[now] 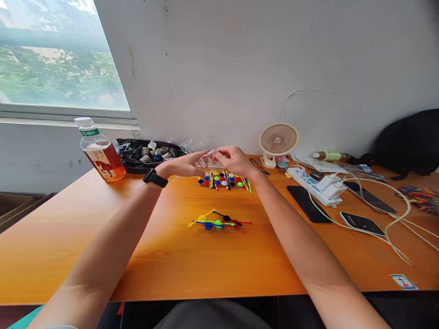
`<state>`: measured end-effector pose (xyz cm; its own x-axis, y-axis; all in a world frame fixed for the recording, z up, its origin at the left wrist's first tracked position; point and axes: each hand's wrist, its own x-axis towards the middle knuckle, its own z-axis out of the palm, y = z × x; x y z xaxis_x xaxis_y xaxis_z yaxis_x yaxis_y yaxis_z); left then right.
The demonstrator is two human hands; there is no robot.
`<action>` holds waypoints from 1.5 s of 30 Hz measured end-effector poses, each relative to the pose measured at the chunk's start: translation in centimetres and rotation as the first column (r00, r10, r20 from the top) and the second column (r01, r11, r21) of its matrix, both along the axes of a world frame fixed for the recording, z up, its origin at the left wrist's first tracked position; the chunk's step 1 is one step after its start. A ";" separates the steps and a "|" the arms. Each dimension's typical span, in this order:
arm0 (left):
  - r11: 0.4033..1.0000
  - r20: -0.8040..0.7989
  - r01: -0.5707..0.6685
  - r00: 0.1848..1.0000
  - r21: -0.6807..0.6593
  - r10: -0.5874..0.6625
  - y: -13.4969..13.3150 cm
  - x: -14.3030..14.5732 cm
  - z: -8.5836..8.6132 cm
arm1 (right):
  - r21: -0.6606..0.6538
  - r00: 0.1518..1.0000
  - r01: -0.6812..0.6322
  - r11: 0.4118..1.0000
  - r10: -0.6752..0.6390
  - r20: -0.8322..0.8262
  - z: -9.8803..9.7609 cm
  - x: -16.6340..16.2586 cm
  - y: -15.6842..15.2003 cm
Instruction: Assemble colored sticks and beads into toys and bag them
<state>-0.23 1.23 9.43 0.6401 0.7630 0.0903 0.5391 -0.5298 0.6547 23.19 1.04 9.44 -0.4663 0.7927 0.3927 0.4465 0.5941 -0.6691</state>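
Note:
My left hand (185,165) and my right hand (235,159) are raised over the far side of the desk, close together. Between them they hold a clear plastic bag (205,161), which the right hand pinches between thumb and fingers. The left fingers stretch along the bag's other side. Just below the hands lies a row of small plastic spinner pieces (224,181), with round bases and thin arrows in several colours. Nearer to me sits a cluster of arrow spinners (218,223) in yellow, blue, green, black and red.
A tea bottle (103,155) and a black bag of rubbish (132,157) stand at the left. On the right are a small fan (279,139), a power strip (313,187) with loose cables, phones (361,223) and a black backpack (408,141). A small card (404,282) lies near the front edge.

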 end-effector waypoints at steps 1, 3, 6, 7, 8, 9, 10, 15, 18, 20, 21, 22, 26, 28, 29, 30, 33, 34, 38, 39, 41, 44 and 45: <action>1.000 0.015 0.014 1.000 -0.016 -0.014 0.1 -0.1 -0.1 | -0.021 0.999 -0.035 0.999 0.034 -0.011 0.3 0.2 -0.2; 0.998 0.060 0.035 0.998 -0.048 -0.032 0.2 -0.2 -0.2 | -0.049 0.994 -0.107 0.993 0.106 -0.015 0.9 0.7 -0.6; 0.992 0.124 0.073 0.991 -0.101 -0.060 0.3 -0.3 -0.3 | -0.070 0.986 -0.159 0.985 0.162 0.042 1.4 1.2 -1.0; 0.989 0.140 0.091 0.987 -0.119 -0.075 0.3 -0.4 -0.3 | -0.091 0.985 -0.161 0.983 0.166 0.047 1.4 1.2 -1.1; 0.985 0.154 0.107 0.984 -0.138 -0.086 0.3 -0.4 -0.3 | -0.115 0.985 -0.162 0.980 0.167 0.036 1.4 1.2 -1.1; 0.980 0.171 0.119 0.981 -0.162 -0.091 0.2 -0.4 -0.3 | -0.134 0.986 -0.162 0.978 0.165 0.011 1.4 1.1 -1.2; 0.972 0.201 0.130 0.975 -0.195 -0.090 0.3 -0.5 -0.4 | -0.141 0.987 -0.160 0.977 0.158 -0.025 1.4 1.0 -1.2; 0.814 0.563 0.343 0.826 -0.469 -0.024 0.7 -0.7 -2.0 | -0.053 0.965 -0.106 0.993 0.090 -0.245 1.7 0.5 -1.2; 0.732 0.653 0.419 0.756 -0.537 0.046 1.2 -0.1 -4.0 | -0.025 0.939 -0.093 0.995 0.079 -0.336 2.1 0.7 -1.2; 0.712 0.657 0.440 0.753 -0.548 0.041 1.4 0.6 -5.2 | 0.005 0.926 -0.083 0.997 0.079 -0.370 2.3 0.8 -1.1; 0.706 0.661 0.458 0.751 -0.541 0.019 1.5 0.9 -5.8 | 0.018 0.921 -0.070 0.997 0.072 -0.382 2.4 0.9 -1.1; 0.703 0.665 0.473 0.747 -0.530 -0.001 1.6 1.2 -6.2 | 0.027 0.919 -0.054 0.998 0.060 -0.390 2.4 0.9 -1.0; 0.691 0.668 0.490 0.744 -0.531 -0.013 1.8 2.0 -7.0 | 0.021 0.905 0.014 1.000 -0.003 -0.425 2.1 1.2 -0.3; 0.704 0.666 0.460 0.745 -0.541 0.025 2.0 2.0 -7.3 | 0.016 0.890 0.023 1.000 -0.013 -0.455 2.0 1.4 -0.1; 0.715 0.665 0.441 0.745 -0.543 0.045 2.1 1.9 -7.4 | 0.012 0.884 0.019 1.000 -0.011 -0.467 1.9 1.6 0.0; 0.724 0.663 0.424 0.746 -0.545 0.062 2.3 1.7 -7.6 | 0.004 0.882 0.007 1.000 -0.004 -0.471 1.9 1.8 0.1; 0.751 0.650 0.356 0.749 -0.556 0.126 2.9 1.2 -8.3 | -0.043 0.906 -0.055 0.998 0.032 -0.422 1.7 2.2 0.4; 0.762 0.642 0.318 0.750 -0.564 0.162 3.2 1.0 -8.5 | -0.057 0.914 -0.064 0.996 0.036 -0.404 1.6 2.3 0.6; 0.797 0.632 0.181 0.717 -0.576 0.294 4.3 -0.1 -8.9 | -0.068 0.908 0.086 0.994 -0.107 -0.406 0.6 2.4 1.7; 0.809 0.643 0.156 0.698 -0.566 0.315 4.5 -0.6 -8.8 | -0.083 0.912 0.135 0.987 -0.156 -0.380 0.2 2.5 2.0; 0.829 0.665 0.109 0.657 -0.549 0.355 4.9 -1.8 -8.6 | -0.116 0.953 0.162 0.980 -0.186 -0.239 -0.3 2.7 2.4; 0.825 0.698 0.091 0.588 -0.558 0.407 5.1 -3.6 -8.4 | -0.221 0.983 -0.079 0.972 0.113 0.145 -0.9 2.7 2.2; 0.820 0.711 0.091 0.559 -0.565 0.427 5.2 -4.0 -8.3 | -0.294 0.925 -0.200 0.935 0.279 0.257 -1.1 2.5 2.0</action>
<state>-4.21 6.39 1.08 0.3530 0.9336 0.0621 -0.2865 0.0447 0.9571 25.65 3.06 8.33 -0.7165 0.6976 0.0085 0.5101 0.5322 -0.6757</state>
